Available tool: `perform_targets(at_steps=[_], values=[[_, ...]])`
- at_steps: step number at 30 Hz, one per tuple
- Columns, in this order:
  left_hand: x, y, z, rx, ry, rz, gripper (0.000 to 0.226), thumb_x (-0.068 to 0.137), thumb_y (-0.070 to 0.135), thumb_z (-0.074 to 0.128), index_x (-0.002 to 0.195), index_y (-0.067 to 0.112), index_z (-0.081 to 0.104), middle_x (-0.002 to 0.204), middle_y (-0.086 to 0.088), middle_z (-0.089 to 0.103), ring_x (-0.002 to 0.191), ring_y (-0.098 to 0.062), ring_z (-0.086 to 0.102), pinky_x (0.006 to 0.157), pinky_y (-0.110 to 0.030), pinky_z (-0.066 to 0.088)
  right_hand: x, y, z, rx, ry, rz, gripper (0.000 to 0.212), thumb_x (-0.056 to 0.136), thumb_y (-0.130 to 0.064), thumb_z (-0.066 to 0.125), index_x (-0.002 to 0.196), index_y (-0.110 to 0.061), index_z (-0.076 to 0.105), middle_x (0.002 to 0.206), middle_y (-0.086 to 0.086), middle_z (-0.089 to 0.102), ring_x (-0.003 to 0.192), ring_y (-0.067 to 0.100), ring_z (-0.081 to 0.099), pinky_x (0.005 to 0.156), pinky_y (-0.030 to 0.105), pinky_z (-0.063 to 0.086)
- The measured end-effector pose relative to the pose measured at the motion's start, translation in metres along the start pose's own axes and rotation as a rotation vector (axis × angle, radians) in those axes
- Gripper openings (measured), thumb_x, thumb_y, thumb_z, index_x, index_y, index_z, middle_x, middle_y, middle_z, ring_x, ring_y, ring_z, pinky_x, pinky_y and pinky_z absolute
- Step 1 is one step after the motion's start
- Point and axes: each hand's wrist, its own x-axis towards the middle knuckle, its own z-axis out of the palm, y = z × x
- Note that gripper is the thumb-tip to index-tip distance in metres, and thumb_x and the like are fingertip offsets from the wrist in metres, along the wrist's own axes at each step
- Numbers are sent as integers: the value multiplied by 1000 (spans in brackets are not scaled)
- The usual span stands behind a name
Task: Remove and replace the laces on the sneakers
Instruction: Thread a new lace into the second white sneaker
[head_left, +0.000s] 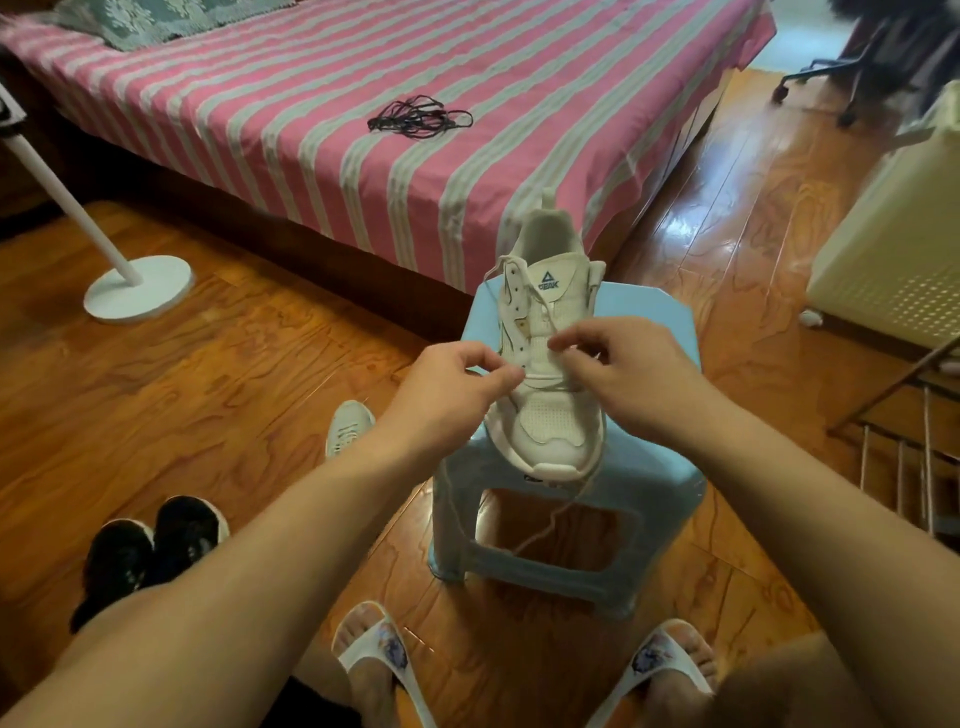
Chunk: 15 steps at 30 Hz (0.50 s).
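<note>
A white sneaker (551, 415) stands on a light blue plastic stool (649, 467), toe toward me. Its white lace (540, 325) runs through the lower eyelets, and a loose end hangs off the toe in front of the stool. My left hand (457, 384) pinches the lace at the sneaker's left side. My right hand (618, 374) pinches the lace over the middle eyelets. A second white sneaker (347, 427) lies on the floor left of the stool. A bundle of dark laces (418, 118) rests on the striped bed.
A pink-and-white striped bed (311, 130) fills the back. A white fan base (137, 291) stands at the left. A pair of black shoes (150, 545) sits by my left leg. A cream cabinet (893, 260) and a metal rack (898, 447) are at the right.
</note>
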Motion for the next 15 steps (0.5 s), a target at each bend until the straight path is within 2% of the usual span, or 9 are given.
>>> perform_targets(at_steps=[2, 4, 7, 10, 13, 15], values=[[4, 0, 2, -3, 32, 9, 17, 94, 32, 73, 89, 17, 73, 73, 6, 62, 63, -8, 51, 62, -28, 41, 5, 2, 6, -35, 18, -47, 23, 96, -27, 64, 116, -26, 75, 106, -7, 71, 90, 6, 57, 79, 23, 42], [6, -3, 1, -8, 47, -11, 16, 99, 30, 65, 94, 15, 69, 78, 0, 63, 64, -12, 52, 61, -31, 44, 7, 3, 8, -90, -7, -99, 25, 91, -30, 71, 115, -27, 75, 90, -15, 62, 86, 8, 54, 75, 25, 40], [3, -6, -3, -143, -41, -80, 16, 105, 21, 54, 103, 8, 63, 84, -3, 66, 65, -14, 57, 54, -27, 47, 7, 3, 9, -180, 1, -195, 14, 84, -26, 79, 98, -27, 79, 79, -14, 48, 83, 18, 56, 72, 33, 46], [-2, -4, -7, -186, -129, -64, 13, 105, 16, 54, 110, 12, 65, 85, -5, 70, 62, -11, 57, 52, -22, 46, 4, 1, 12, -177, 95, -284, 7, 83, -20, 78, 89, -24, 78, 86, -5, 56, 81, 24, 59, 68, 36, 49], [-5, -3, -8, -118, -148, 52, 14, 102, 23, 61, 104, 14, 71, 83, -6, 73, 59, -8, 56, 53, -19, 44, -3, -7, 19, -243, 105, -397, 5, 87, -24, 72, 90, -22, 76, 87, -1, 59, 78, 27, 60, 61, 39, 51], [-3, -6, -9, -60, -86, 87, 13, 101, 20, 63, 96, 12, 72, 77, -5, 74, 55, -6, 57, 50, -16, 43, -3, -8, 23, -235, 126, -347, 11, 89, -25, 71, 99, -21, 75, 91, -2, 59, 84, 25, 60, 68, 39, 52]])
